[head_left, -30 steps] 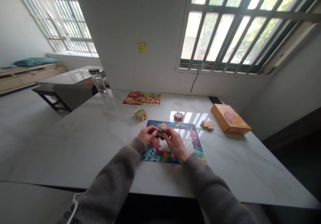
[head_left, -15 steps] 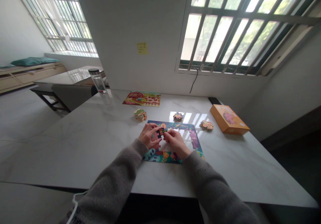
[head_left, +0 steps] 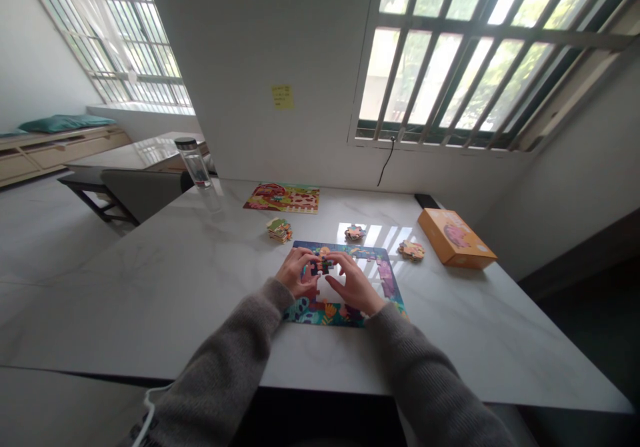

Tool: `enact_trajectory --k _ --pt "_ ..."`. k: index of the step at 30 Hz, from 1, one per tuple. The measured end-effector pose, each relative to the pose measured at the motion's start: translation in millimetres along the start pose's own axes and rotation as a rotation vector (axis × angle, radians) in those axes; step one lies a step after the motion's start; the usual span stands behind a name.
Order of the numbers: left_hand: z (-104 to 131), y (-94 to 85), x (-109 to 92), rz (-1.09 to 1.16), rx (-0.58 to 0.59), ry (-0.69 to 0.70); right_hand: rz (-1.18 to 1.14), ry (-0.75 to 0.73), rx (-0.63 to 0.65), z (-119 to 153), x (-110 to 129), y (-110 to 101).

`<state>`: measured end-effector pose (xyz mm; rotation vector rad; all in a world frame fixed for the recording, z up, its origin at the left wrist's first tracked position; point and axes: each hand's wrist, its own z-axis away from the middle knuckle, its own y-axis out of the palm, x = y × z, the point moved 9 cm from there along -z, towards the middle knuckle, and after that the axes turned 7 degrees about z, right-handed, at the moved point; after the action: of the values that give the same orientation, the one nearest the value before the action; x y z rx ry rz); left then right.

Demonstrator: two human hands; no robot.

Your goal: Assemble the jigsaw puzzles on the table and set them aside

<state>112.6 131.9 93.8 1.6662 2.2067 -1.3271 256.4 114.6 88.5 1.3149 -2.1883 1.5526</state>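
A jigsaw puzzle point(head_left: 330, 314) with a dark blue and green border lies on the table in front of me, its middle partly unfilled. Small dark puzzle pieces point(head_left: 325, 267) sit in its upper left part, between my hands. My left hand point(head_left: 299, 272) rests over the puzzle's left side, thumb and forefinger apart around these pieces. From the other side, my right hand point(head_left: 354, 283) reaches in with thumb and fingers spread, fingertips at the pieces' upper edge. Neither hand visibly grips a piece. The hands hide part of the puzzle.
Behind the puzzle lie piles of pieces: one at left point(head_left: 279, 230), one in the middle point(head_left: 355, 233), one at right point(head_left: 411, 250). A farm puzzle point(head_left: 283, 197) lies farther back. An orange box point(head_left: 456, 239) stands right, a glass bottle point(head_left: 194, 163) left.
My right thumb and fingers have parted from their pinch on a dark piece, which now lies among the others. My left hand has stayed nearly in place.
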Motion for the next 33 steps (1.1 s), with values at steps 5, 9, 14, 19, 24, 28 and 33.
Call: enact_trajectory --k 5,9,14,19,24,28,33 --pt "1 5.8 -3 0.069 0.056 0.021 0.041 -0.097 0.035 5 4 -4" --pt "3 12.7 -2 0.1 0.103 0.019 -0.017 -0.133 0.058 8 3 -3" --pt "5 17.9 4 0.094 0.112 0.004 0.059 -0.119 0.029 11 -17 -13" --pt "8 23.8 13 0.014 0.171 -0.029 0.295 -0.001 -0.016 12 -56 -37" --pt "4 29.6 14 0.005 0.212 -0.014 0.362 0.038 0.016 13 -75 -37" --pt "-8 52.7 12 -0.05 0.362 0.01 0.357 0.034 0.05 13 -77 -28" --pt "-23 80.0 11 -0.186 0.509 -0.016 0.405 0.037 0.094 15 -78 -23"
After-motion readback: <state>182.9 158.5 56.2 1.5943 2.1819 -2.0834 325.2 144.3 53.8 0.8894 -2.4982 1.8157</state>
